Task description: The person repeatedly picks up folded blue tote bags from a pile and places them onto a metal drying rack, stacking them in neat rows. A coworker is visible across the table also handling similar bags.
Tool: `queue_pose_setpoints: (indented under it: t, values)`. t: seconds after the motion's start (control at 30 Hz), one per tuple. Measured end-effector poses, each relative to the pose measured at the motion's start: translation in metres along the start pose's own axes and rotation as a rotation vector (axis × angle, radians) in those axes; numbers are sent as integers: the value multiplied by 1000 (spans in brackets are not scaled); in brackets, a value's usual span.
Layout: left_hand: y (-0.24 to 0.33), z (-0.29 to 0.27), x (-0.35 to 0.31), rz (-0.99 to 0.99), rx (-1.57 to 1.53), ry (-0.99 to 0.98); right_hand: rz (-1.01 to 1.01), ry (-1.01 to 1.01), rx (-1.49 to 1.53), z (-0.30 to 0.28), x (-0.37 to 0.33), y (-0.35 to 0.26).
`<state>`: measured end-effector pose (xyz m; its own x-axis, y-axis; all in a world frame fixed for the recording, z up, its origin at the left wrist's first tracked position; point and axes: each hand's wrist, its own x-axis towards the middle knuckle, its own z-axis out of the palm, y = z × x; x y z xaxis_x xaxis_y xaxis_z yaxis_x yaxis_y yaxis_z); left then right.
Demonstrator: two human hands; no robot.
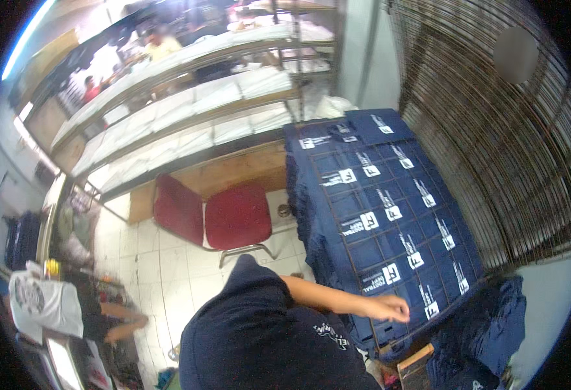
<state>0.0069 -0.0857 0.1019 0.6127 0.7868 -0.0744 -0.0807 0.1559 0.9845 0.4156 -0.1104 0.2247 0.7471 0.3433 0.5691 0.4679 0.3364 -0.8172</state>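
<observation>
My left arm reaches out from the short navy sleeve [243, 279] of my shirt toward the right. At its end, my left hand [389, 309] hovers over or rests near the front edge of a spread of navy fabric pieces [376, 253]; contact cannot be made out. Its fingers are curled in loosely, and nothing shows in them. White printed marks repeat in rows over the fabric, and thin dark lines cross it like a grid. More crumpled navy cloth [493, 331] hangs at the near right. My right hand is out of the picture.
A red chair [237, 218] stands left of the fabric. Shelves with white sheets [188, 104] run behind it. A stack of wire racks [480, 117] rises on the right. A wooden piece [417, 363] lies low, near me. At left is another person in a white shirt [45, 302].
</observation>
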Motion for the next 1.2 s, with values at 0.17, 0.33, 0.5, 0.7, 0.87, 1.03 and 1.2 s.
queue_pose_setpoints:
  t: [0.17, 0.33, 0.5, 0.7, 0.87, 1.03, 1.2]
  values:
    - [24, 15, -21, -332, -344, -434, -239, -208, 89, 66, -30, -64]
    - [30, 0, -29, -434, -774, -551, 306, -465, 599, 131, -103, -147]
    - [65, -47, -56, -378, -1201, -618, 374, -683, 405, 181, -138, -153]
    - [53, -114, -42, -335, -1240, -161, 610, -962, 637, 240, -163, -195]
    - [43, -178, -18, -202, -922, 220, 495, -972, 380, 270, -174, -201]
    - [58, -258, 6, -240, -449, 236, 567, -1076, -55, 270, -185, -134]
    - [102, -319, 13, -36, -246, 124, 681, -977, 14, 310, -220, -125]
